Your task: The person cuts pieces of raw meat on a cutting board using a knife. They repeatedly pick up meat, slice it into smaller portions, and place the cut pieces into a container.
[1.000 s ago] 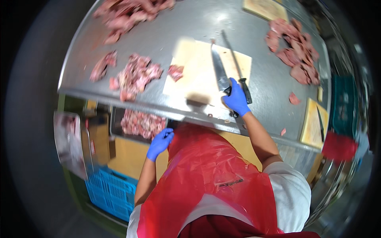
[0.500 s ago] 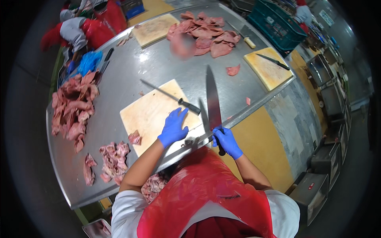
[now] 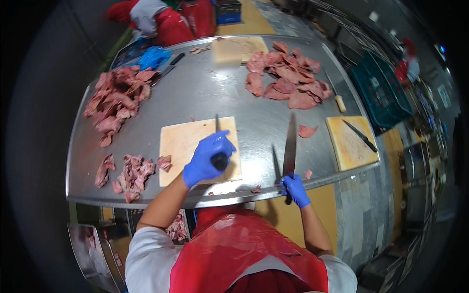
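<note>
- Both sets of fingers were clenched in blue gloves: those of my left hand (image 3: 207, 158) around the dark handle of a sharpening steel (image 3: 218, 146), those of my right hand (image 3: 295, 189) around the handle of a long knife (image 3: 290, 149)
- Half a second before, my left hand had only been reaching onto the cutting board (image 3: 198, 149) where the steel lay; by this moment it had the handle in its grip, and the thin rod pointed away from me over the board
- One second before, that left hand had hung below the tabletop (image 3: 215, 97) edge, so it had come up and across in that short time
- Meanwhile the knife had stayed in my right hand throughout; now its blade stood up over the bare steel surface just right of the board, with the fist at the near edge
- With steel in one hand and blade in the other, well apart, I judged I was set to hone the edge, not cut
- A small scrap of meat (image 3: 164, 162) lay at the board's left edge, a small pile of trimmings (image 3: 128, 171) further left, a larger heap (image 3: 117, 100) beyond it
- Broad slices (image 3: 288, 80) lay far right, and a second board (image 3: 349, 141) with another knife (image 3: 359, 134)
</note>
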{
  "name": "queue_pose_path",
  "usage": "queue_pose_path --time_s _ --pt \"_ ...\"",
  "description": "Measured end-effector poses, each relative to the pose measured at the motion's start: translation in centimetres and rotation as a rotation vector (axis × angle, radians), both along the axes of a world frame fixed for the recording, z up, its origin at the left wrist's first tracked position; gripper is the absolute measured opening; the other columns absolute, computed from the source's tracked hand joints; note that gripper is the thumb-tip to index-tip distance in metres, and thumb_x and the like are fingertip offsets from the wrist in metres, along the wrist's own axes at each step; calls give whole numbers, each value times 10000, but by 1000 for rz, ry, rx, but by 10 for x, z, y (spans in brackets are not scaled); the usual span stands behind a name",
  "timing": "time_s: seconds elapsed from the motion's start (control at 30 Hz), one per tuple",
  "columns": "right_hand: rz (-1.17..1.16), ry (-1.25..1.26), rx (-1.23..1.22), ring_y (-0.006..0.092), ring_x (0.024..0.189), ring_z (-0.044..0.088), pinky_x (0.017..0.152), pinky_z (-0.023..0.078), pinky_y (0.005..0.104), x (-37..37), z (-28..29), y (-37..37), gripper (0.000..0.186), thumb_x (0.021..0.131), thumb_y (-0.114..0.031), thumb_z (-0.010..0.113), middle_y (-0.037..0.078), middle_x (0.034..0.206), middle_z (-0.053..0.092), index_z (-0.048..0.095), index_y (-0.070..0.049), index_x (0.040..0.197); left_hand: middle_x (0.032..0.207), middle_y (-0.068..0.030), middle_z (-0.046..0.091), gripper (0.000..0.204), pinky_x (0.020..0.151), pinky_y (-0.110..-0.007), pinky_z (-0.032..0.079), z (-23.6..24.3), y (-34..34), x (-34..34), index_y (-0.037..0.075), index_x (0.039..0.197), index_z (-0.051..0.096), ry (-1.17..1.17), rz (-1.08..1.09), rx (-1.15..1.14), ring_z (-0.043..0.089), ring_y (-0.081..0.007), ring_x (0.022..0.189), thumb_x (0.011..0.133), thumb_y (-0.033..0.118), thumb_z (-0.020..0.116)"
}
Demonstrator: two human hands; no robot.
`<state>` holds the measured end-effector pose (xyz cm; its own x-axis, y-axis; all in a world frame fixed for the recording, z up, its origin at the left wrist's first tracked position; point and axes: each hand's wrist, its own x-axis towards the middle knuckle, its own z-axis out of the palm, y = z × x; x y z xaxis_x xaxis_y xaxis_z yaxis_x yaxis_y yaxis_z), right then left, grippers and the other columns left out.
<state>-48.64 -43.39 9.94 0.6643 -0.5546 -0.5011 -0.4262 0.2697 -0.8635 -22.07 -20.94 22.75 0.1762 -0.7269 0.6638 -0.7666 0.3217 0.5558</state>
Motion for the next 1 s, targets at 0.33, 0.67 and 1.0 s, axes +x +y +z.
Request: queue_pose_path --time_s 0.33,0.67,1.0 --pt "895 -279 -407 146 516 489 553 431 351 174 107 82 660 996 -557 462 48 569 558 627 1 684 649 -47 507 257 449 -355 376 44 78 -37 100 690 553 20 -56 -303 506 -247 506 596 130 790" --pt "1161 8 -878 329 470 516 542 447 445 229 171 136 809 889 -722 485 233 541 549 656 27 633 599 -36 470 347 435 -354 359 50 147 6 144 604 517 -185 -105 -143 488 -233 489 587 328 811" --pt "859 -50 -1335 363 676 674 639 534 442 189 157 144 708 714 -728 670 192 742 668 658 -22 764 639 -63 510 274 456 -343 430 77 97 -6 111 734 560 213 169 -120 532 -253 497 648 179 811"
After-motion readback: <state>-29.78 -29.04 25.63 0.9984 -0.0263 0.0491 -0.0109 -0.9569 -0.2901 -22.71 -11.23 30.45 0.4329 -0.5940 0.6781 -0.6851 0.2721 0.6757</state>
